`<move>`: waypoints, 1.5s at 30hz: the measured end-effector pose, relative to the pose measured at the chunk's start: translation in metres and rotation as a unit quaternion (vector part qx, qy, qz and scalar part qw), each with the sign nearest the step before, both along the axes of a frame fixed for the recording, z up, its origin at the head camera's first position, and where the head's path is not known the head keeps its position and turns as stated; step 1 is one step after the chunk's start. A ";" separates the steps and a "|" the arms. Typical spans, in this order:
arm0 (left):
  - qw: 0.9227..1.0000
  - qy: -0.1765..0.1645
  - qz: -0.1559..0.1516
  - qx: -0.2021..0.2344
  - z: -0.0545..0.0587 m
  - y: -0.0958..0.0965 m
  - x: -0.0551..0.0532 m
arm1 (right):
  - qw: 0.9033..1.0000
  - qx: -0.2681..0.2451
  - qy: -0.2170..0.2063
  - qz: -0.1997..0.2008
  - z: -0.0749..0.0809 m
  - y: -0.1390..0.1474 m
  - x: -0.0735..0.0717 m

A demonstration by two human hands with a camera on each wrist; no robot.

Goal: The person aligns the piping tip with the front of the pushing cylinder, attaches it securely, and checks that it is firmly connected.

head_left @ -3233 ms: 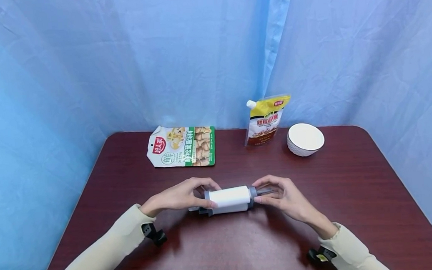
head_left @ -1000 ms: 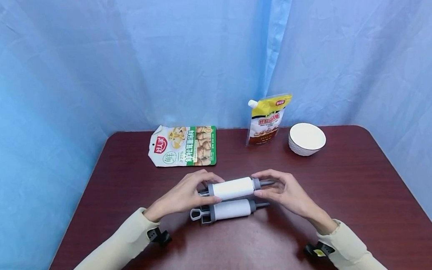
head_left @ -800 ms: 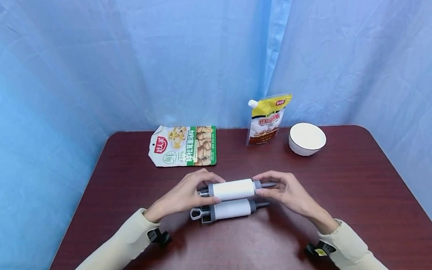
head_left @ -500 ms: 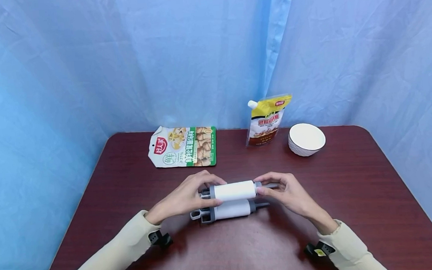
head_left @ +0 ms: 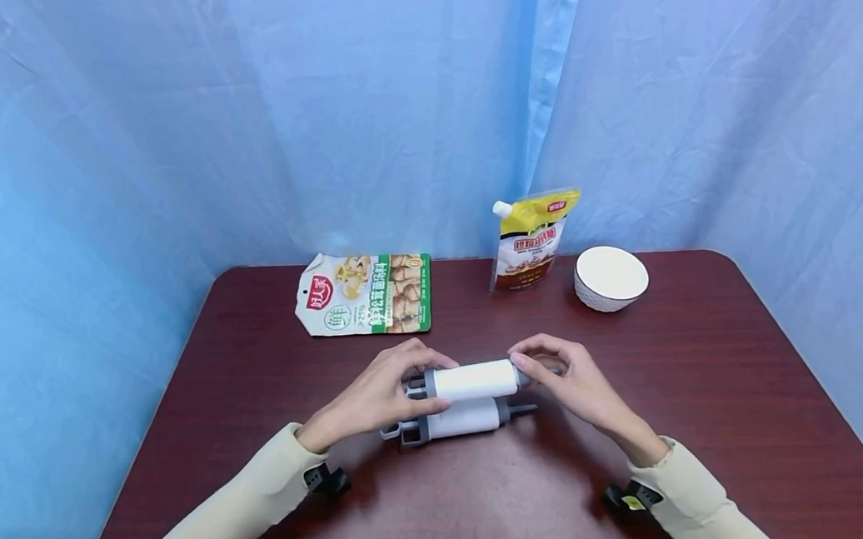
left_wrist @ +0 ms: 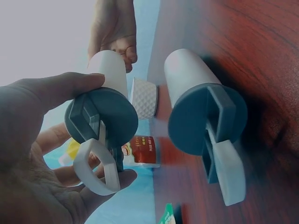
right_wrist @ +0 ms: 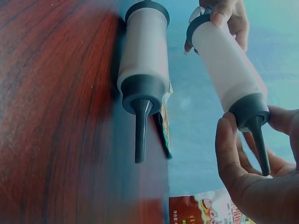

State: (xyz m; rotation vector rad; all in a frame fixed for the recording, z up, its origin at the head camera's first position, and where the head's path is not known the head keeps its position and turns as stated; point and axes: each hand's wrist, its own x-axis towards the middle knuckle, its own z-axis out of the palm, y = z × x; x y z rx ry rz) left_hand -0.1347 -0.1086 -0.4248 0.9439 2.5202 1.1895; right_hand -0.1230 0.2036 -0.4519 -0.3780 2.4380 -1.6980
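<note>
A dessert decorating syringe [head_left: 477,381] with a white barrel and grey end caps is held level above the table between both hands. My left hand [head_left: 383,390] grips its grey handle end, thumb and fingers on opposite sides, and a pale plunger ring [left_wrist: 98,165] sticks out there in the left wrist view. On the nozzle side, my right hand [head_left: 570,377] pinches the grey collar [right_wrist: 250,109]; the thin nozzle [right_wrist: 259,144] points out past the fingertips. A second, matching syringe [head_left: 463,418] lies on the table just in front, its nozzle also to the right.
Behind the hands on the dark red table [head_left: 470,501] lies a green and white food packet [head_left: 364,295]. A spouted pouch [head_left: 531,246] with a white cap stands near the back edge, beside a white bowl [head_left: 611,280]. Blue cloth [head_left: 390,114] hangs around the table.
The held syringe, first overlapping the second one, has risen away from it and then drifted slightly right. My right thumb has shifted upward around the nozzle collar.
</note>
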 end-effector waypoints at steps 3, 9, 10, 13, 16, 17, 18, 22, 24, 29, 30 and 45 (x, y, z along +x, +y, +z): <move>1.000 -0.006 0.000 0.003 -0.003 0.000 0.000 | 1.000 -0.001 0.011 0.008 0.000 0.000 0.001; 1.000 -0.020 0.017 0.012 -0.003 -0.004 0.000 | 0.999 -0.011 0.014 0.039 0.002 0.003 0.001; 0.999 -0.021 0.019 0.014 -0.003 -0.005 0.000 | 0.999 -0.013 0.014 0.045 0.003 0.004 0.000; 0.999 -0.026 0.020 0.020 -0.003 -0.006 0.000 | 0.998 -0.009 0.008 0.054 0.003 0.006 -0.001; 0.999 -0.036 0.013 0.024 -0.005 -0.007 0.000 | 0.998 -0.002 -0.003 0.059 0.002 0.008 -0.001; 0.999 -0.038 0.012 0.025 -0.005 -0.007 0.000 | 0.998 -0.001 -0.007 0.060 0.002 0.008 -0.001; 0.999 -0.041 0.010 0.026 -0.006 -0.007 0.001 | 0.998 -0.001 -0.011 0.061 0.001 0.008 -0.002; 0.998 -0.043 0.004 0.037 -0.008 -0.005 0.001 | 0.998 0.003 -0.013 0.057 -0.001 0.008 -0.002; 0.998 -0.044 0.002 0.041 -0.009 -0.003 0.000 | 0.999 0.010 -0.006 0.051 -0.001 0.008 -0.003; 0.999 -0.030 -0.002 0.027 -0.009 -0.002 0.002 | 0.999 0.024 0.008 0.042 0.003 0.007 -0.005; 0.999 -0.027 -0.002 0.023 -0.008 -0.002 0.002 | 0.999 0.024 0.010 0.040 0.003 0.007 -0.005; 0.999 -0.019 0.015 0.034 -0.005 -0.005 -0.001 | 0.998 -0.003 0.004 0.055 0.004 0.012 -0.004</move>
